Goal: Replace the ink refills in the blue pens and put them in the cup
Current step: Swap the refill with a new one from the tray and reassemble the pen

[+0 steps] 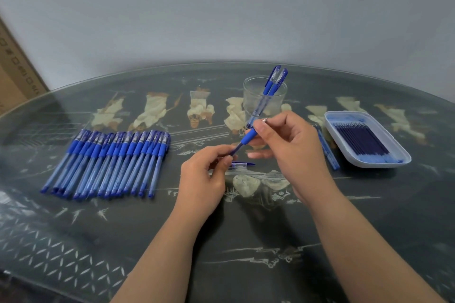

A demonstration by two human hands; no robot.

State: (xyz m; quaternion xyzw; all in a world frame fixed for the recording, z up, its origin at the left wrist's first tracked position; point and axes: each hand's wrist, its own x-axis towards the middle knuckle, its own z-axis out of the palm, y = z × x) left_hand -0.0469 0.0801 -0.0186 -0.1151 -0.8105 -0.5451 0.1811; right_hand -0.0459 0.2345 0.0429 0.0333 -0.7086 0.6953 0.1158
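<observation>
My right hand (290, 145) grips a blue pen barrel (251, 134) by its rubber grip, tilted up toward the cup. My left hand (206, 172) pinches the dark refill (236, 149) sticking out of the barrel's lower end. A pen cap (240, 166) lies on the table just under my hands. The clear cup (264, 96) stands behind them with two capped blue pens (274, 80) leaning inside. A row of several capped blue pens (110, 162) lies to the left. A white tray (369, 160) at the right holds several dark refills (359, 140).
The table (246, 241) is dark with a glass top and pale inlaid figures. Loose blue refills (327, 150) lie beside the tray's left side. A cardboard box (14, 69) leans at the far left against the wall.
</observation>
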